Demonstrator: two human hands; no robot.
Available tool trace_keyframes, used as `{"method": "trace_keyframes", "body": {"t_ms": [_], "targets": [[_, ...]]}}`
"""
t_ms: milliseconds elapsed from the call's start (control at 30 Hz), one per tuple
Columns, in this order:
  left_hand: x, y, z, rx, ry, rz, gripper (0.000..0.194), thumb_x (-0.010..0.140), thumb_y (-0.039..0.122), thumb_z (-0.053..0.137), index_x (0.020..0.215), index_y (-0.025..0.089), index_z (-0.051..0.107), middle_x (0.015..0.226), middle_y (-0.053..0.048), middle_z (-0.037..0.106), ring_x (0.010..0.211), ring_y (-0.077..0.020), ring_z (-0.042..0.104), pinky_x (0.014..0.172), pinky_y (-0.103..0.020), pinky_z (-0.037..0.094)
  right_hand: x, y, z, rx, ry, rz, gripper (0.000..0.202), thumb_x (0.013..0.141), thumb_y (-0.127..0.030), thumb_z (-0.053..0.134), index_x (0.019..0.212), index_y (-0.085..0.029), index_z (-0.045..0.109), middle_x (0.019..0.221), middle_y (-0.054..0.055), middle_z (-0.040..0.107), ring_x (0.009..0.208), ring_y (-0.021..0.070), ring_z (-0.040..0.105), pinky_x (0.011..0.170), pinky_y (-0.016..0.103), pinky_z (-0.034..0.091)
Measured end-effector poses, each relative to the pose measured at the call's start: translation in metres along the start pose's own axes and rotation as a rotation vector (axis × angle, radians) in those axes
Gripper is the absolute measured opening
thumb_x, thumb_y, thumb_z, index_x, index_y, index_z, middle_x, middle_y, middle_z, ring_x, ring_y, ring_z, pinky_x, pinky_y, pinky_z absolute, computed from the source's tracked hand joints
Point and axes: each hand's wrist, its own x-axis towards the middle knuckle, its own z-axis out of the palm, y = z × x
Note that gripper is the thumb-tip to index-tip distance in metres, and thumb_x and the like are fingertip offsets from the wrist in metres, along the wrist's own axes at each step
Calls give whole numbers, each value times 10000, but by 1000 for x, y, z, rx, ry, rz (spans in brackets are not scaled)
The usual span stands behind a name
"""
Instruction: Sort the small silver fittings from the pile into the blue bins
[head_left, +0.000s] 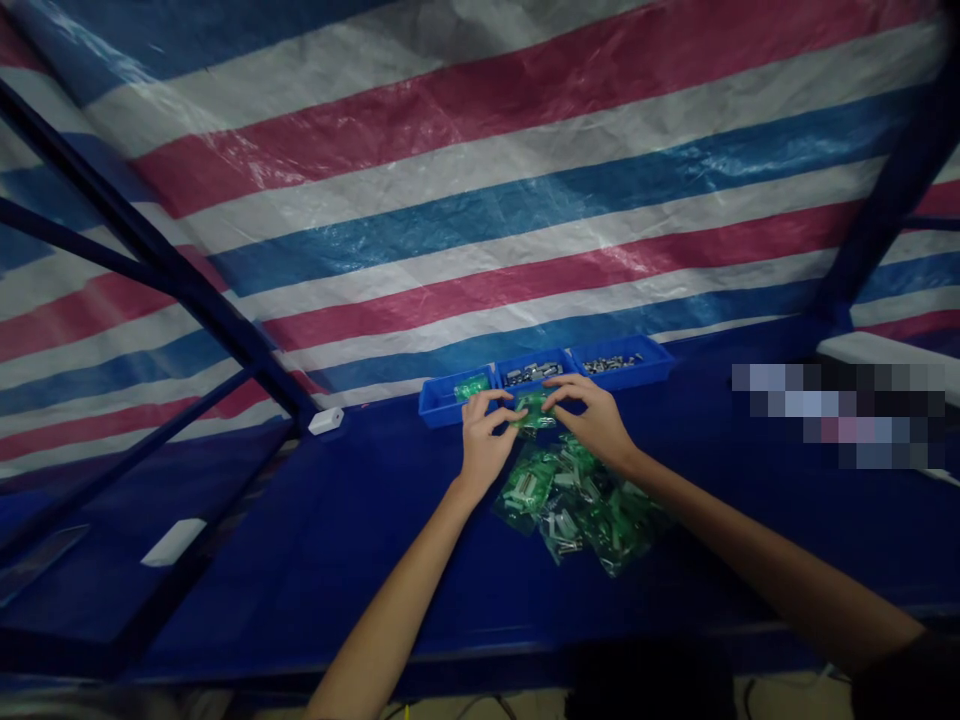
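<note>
Left hand (484, 440) and right hand (592, 415) pinch one small green bag (534, 410) between closed fingertips, just above the blue surface (337, 530) in front of three blue trays (544, 375). A heap of bags (581, 505) lies beneath the wrists. Tray contents are too small to identify.

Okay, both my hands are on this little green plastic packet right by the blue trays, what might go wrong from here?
The small green plastic packet, pinched between left hand and right hand, may spill its small parts onto the blue table if it splits open.

The loose heap of green packets lies directly under your right wrist, so a forearm sweep might scatter it.

The blue plastic trays sit close ahead; contents could get mixed.
</note>
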Motion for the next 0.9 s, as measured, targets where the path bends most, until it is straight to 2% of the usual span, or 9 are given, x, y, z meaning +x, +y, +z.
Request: {"method": "trace_keyframes", "body": {"t_ms": [100,167,267,333,400,500,600,767,900], "targets": [[1,-1,-1,22,13,-13,80,751,274,643,691,224,661,917,-32,657,938,-207,563,887,-394,378,0,-1,0,8,16,54,111,754,-251,590,835,-211,655,973,59,672,964,225,601,829,381,455],[5,-10,-3,5,102,-84,91,758,301,633,760,213,657,847,-25,661,872,-187,579,849,-352,404,0,-2,2,47,7,118,230,756,-314,603,956,-203,624,963,65,676,915,219,624,759,354,477],[13,-32,-12,23,281,-199,155,764,318,615,851,195,650,829,-18,657,781,-153,579,742,-278,426,1,-3,3,62,3,149,274,774,-367,586,990,-200,610,979,69,674,917,213,626,738,336,483],[18,-48,-21,52,347,-213,156,780,297,589,872,187,650,848,-22,658,777,-145,578,717,-259,422,1,-4,4,40,2,140,255,788,-373,573,977,-208,620,996,65,670,943,209,612,750,334,483],[21,-62,-28,91,366,-183,146,800,269,557,874,188,653,867,-24,662,809,-150,582,736,-260,419,0,-4,4,14,-2,128,240,802,-370,560,972,-216,629,1002,60,668,962,207,595,759,332,483],[22,-77,-30,122,308,-147,169,831,232,497,901,196,647,913,-31,663,855,-157,590,776,-273,425,0,-3,4,-15,-18,117,226,818,-357,540,966,-219,641,993,54,670,975,205,574,766,329,480],[20,-84,-25,121,207,-124,179,839,215,474,937,194,622,946,-38,655,865,-161,596,803,-287,431,0,-1,4,-35,-39,115,223,833,-346,516,964,-224,649,987,50,670,970,202,565,767,326,473],[19,-86,-16,198,91,-127,170,834,185,469,965,198,577,947,-43,644,892,-180,587,830,-316,422,0,3,4,-83,-81,106,228,868,-321,461,942,-221,651,966,42,673,917,189,571,746,308,454],[18,-84,-15,360,25,-173,200,837,157,447,987,205,573,952,-53,646,922,-214,563,842,-359,396,-2,6,5,-200,-215,45,238,891,-323,429,908,-227,647,854,23,686,861,186,582,731,307,428]]}}
